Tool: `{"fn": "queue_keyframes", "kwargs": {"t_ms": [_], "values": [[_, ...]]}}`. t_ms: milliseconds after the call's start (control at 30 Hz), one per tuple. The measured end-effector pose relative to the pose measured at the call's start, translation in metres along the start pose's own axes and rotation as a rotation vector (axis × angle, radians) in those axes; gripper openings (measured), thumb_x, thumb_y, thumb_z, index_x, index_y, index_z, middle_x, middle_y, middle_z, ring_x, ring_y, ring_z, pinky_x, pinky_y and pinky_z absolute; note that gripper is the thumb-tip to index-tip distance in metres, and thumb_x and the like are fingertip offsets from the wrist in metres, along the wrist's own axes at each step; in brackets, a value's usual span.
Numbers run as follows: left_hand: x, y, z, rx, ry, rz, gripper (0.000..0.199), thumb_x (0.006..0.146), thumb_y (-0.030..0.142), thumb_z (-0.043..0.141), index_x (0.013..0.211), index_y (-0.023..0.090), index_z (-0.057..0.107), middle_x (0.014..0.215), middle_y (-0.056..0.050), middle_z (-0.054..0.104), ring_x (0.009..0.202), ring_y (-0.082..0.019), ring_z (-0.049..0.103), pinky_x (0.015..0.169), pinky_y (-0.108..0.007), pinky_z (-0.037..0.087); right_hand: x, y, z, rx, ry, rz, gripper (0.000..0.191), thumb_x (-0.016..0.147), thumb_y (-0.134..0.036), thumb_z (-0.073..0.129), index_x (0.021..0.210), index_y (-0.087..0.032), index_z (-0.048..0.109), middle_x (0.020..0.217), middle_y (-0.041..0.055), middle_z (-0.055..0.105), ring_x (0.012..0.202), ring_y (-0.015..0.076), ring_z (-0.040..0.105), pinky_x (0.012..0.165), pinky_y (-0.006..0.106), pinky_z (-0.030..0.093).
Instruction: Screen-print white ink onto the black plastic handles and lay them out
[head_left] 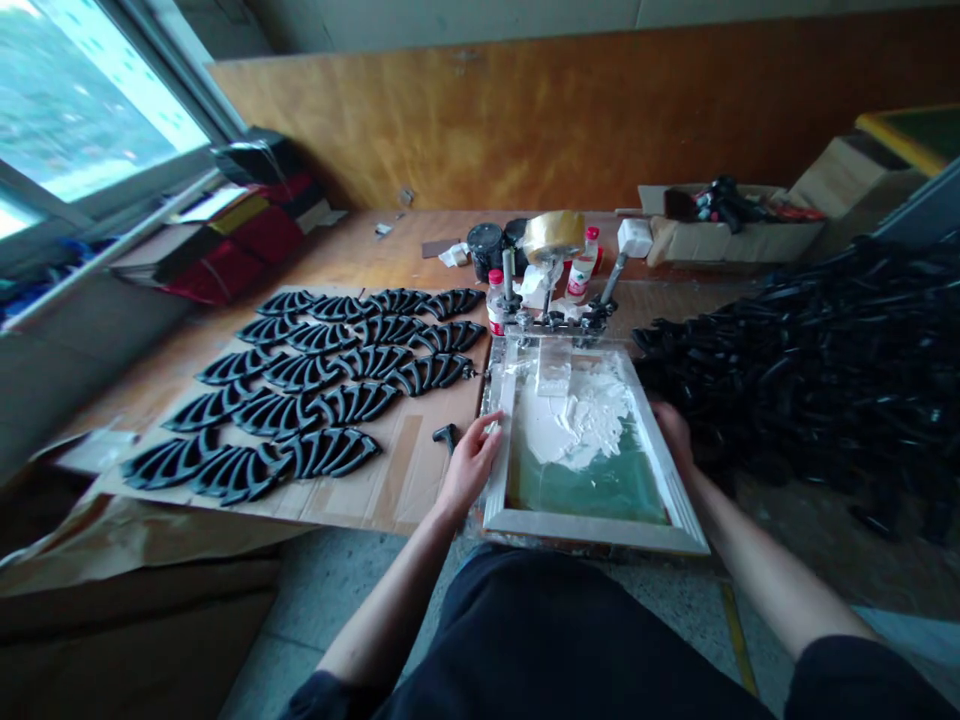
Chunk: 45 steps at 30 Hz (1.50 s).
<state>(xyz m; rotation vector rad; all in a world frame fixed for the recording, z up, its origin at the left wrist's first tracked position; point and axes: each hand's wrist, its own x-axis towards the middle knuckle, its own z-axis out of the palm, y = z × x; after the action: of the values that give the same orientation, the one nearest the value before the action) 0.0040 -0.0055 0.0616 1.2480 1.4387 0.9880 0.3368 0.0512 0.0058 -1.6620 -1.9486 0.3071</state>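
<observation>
In the head view, a screen printing frame (592,526) lies in front of me, with white ink (592,425) spread over the far part of its green mesh (585,490). A pale block-shaped squeegee (553,368) rests at its far end under a metal clamp (555,325). My left hand (474,462) is at the frame's left side, thumb and fingers closed against its edge. Just left of it lies a single black handle-shaped part (445,435). My right hand (675,438) is beside the frame's right edge, near the heap of black parts; its fingers are blurred and partly hidden.
Rows of black curved parts (304,365) cover cardboard (405,470) on the left. A large heap of black parts (795,370) is at the right. Behind the clamp stand a tape roll (553,236), bottles (581,265) and a black jar (486,250). An open carton (720,242) sits at back right.
</observation>
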Motion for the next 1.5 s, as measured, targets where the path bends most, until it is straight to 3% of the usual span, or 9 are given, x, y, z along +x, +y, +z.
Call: {"fn": "queue_keyframes", "kwargs": {"t_ms": [167, 233, 367, 700, 867, 1000, 1133, 1267, 1500], "values": [[0.008, -0.049, 0.01, 0.224, 0.001, -0.108, 0.056, 0.084, 0.043, 0.055, 0.136, 0.024, 0.05, 0.067, 0.004, 0.054, 0.058, -0.012, 0.05, 0.055, -0.02, 0.036, 0.049, -0.046, -0.005, -0.092, 0.222, -0.082, 0.052, 0.085, -0.035, 0.061, 0.131, -0.012, 0.053, 0.137, 0.0191, 0.047, 0.119, 0.0303, 0.05, 0.097, 0.044, 0.044], [0.014, -0.059, 0.01, 0.312, -0.023, -0.096, 0.055, 0.086, 0.043, 0.052, 0.137, 0.024, 0.049, 0.068, 0.003, 0.055, 0.059, -0.012, 0.051, 0.056, -0.021, 0.035, 0.066, -0.081, 0.006, -0.142, 0.112, -0.212, 0.06, 0.078, -0.03, 0.07, 0.133, -0.014, 0.051, 0.138, 0.0172, 0.046, 0.12, 0.0306, 0.048, 0.098, 0.043, 0.042], [0.019, -0.067, 0.009, 0.362, -0.057, -0.092, 0.053, 0.087, 0.045, 0.049, 0.136, 0.024, 0.05, 0.07, 0.003, 0.055, 0.059, -0.012, 0.05, 0.056, -0.021, 0.035, 0.063, -0.115, 0.027, -0.194, -0.221, -0.235, 0.025, 0.08, -0.024, 0.066, 0.104, -0.02, 0.064, 0.1, 0.0084, 0.067, 0.096, 0.0248, 0.06, 0.081, 0.034, 0.047], [0.017, -0.065, 0.01, 0.313, -0.036, -0.119, 0.051, 0.087, 0.045, 0.051, 0.133, 0.023, 0.053, 0.071, 0.002, 0.056, 0.061, -0.012, 0.052, 0.057, -0.021, 0.038, 0.006, -0.09, 0.002, -0.018, -0.556, -0.656, 0.026, 0.075, -0.005, 0.055, 0.086, -0.024, 0.069, 0.084, -0.0007, 0.069, 0.083, 0.0166, 0.061, 0.074, 0.026, 0.044], [0.018, -0.062, 0.009, 0.35, -0.05, -0.141, 0.05, 0.087, 0.043, 0.052, 0.132, 0.022, 0.054, 0.07, 0.001, 0.057, 0.06, -0.012, 0.052, 0.06, -0.022, 0.041, 0.002, -0.089, 0.022, -0.007, -0.23, -0.576, 0.033, 0.077, -0.002, 0.054, 0.101, -0.02, 0.069, 0.101, 0.0045, 0.071, 0.093, 0.02, 0.062, 0.081, 0.031, 0.047], [0.017, -0.06, 0.009, 0.333, -0.037, -0.143, 0.05, 0.087, 0.043, 0.052, 0.132, 0.021, 0.054, 0.07, 0.001, 0.057, 0.059, -0.012, 0.051, 0.058, -0.022, 0.04, -0.021, -0.083, 0.029, 0.013, -0.229, -0.688, 0.039, 0.076, -0.001, 0.054, 0.109, -0.02, 0.067, 0.109, 0.0064, 0.07, 0.096, 0.0206, 0.063, 0.083, 0.033, 0.049], [0.016, -0.053, 0.006, 0.276, -0.06, -0.143, 0.053, 0.086, 0.043, 0.054, 0.134, 0.022, 0.052, 0.066, 0.003, 0.053, 0.056, -0.01, 0.047, 0.054, -0.02, 0.037, 0.007, -0.095, 0.019, 0.04, -0.234, -0.494, 0.026, 0.082, -0.019, 0.064, 0.107, -0.026, 0.067, 0.098, 0.0013, 0.072, 0.087, 0.0184, 0.066, 0.077, 0.029, 0.051], [0.011, -0.025, -0.001, 0.088, -0.106, -0.113, 0.062, 0.085, 0.05, 0.055, 0.138, 0.02, 0.046, 0.06, 0.006, 0.046, 0.049, -0.008, 0.039, 0.048, -0.019, 0.032, 0.066, -0.105, 0.001, 0.004, -0.064, -0.287, 0.051, 0.082, -0.03, 0.068, 0.131, -0.032, 0.055, 0.11, 0.0014, 0.07, 0.091, 0.0191, 0.065, 0.078, 0.03, 0.051], [0.021, 0.061, -0.001, -0.299, 0.037, 0.055, 0.059, 0.087, 0.067, 0.037, 0.097, 0.017, 0.066, 0.07, -0.001, 0.058, 0.055, -0.01, 0.049, 0.049, -0.021, 0.039, 0.086, -0.006, -0.051, 0.121, 0.177, 0.077, 0.036, 0.095, -0.034, 0.042, 0.106, -0.011, 0.067, 0.077, 0.0057, 0.07, 0.06, 0.0137, 0.06, 0.055, 0.024, 0.049]]}}
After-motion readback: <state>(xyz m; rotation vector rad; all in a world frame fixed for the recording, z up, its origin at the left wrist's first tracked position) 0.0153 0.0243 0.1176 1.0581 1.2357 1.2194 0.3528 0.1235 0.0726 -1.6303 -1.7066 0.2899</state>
